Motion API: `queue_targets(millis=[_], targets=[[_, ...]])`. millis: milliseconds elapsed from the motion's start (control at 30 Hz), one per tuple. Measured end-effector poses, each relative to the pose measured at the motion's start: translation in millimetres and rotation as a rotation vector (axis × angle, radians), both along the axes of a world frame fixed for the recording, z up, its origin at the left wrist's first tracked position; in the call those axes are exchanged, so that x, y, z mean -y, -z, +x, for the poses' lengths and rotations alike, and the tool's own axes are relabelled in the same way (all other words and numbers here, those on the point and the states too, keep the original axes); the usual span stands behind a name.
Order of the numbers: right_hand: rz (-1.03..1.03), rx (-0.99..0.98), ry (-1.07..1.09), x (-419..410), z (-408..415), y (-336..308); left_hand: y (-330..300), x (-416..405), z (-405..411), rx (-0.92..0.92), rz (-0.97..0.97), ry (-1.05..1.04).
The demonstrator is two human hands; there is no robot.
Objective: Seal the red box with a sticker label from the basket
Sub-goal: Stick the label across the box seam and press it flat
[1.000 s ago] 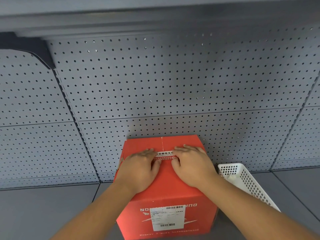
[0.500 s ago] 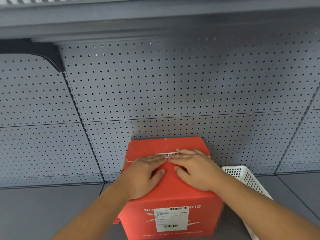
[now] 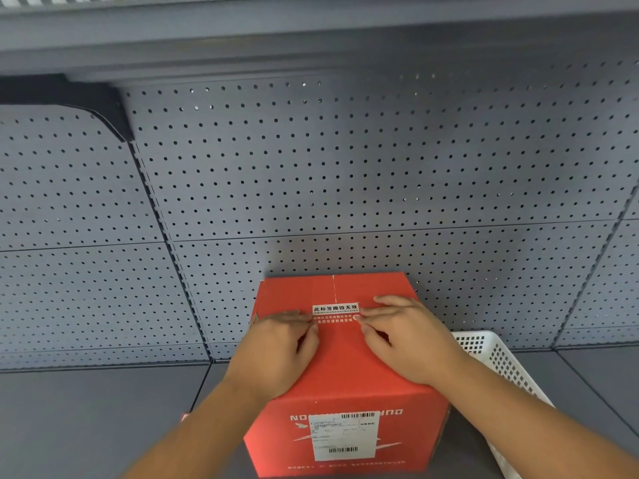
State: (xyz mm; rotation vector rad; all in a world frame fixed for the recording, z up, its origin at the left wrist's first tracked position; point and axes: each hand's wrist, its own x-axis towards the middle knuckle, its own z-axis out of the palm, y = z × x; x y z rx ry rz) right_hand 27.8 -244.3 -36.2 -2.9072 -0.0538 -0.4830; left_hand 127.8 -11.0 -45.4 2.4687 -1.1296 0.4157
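Sticker label point(image 3: 335, 313) lies across the red box point(image 3: 340, 361) seam — both hands point(image 3: 276, 350) point(image 3: 408, 340) flat, gripping nothing; press outward firmly to bond its ends.

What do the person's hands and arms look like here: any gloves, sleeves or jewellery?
Both are bare. The left hand and right hand wear no gloves, rings or watch, and both forearms show no sleeve up to the frame edge. Nails look short and unpainted.

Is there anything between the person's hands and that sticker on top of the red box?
Nothing visible. The sticker label lies flat across the red box top seam. The left hand fingertips touch its left end, the right hand its right end.
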Motion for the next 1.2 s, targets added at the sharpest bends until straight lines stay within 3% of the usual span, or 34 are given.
queue_targets(millis=[367, 533, 633, 1200], targets=[[-0.03, 0.133, -0.042, -1.6, -1.6, 0.5, -3.3, -0.7, -0.1, 0.004, 0.017, 0.038], [-0.048, -0.158, -0.122, -3.2, 0.7, -4.6, -6.8, 4.9, -0.9, -0.068, 0.137, 0.124], [-0.048, -0.198, -0.1, -3.7, 3.0, -4.6, -5.0, 4.7, 1.1, -0.096, 0.138, 0.088], [-0.06, 0.115, 0.004, -1.5, -5.7, 3.5, -1.9, 0.0, -2.2, 0.013, 0.054, -0.076]])
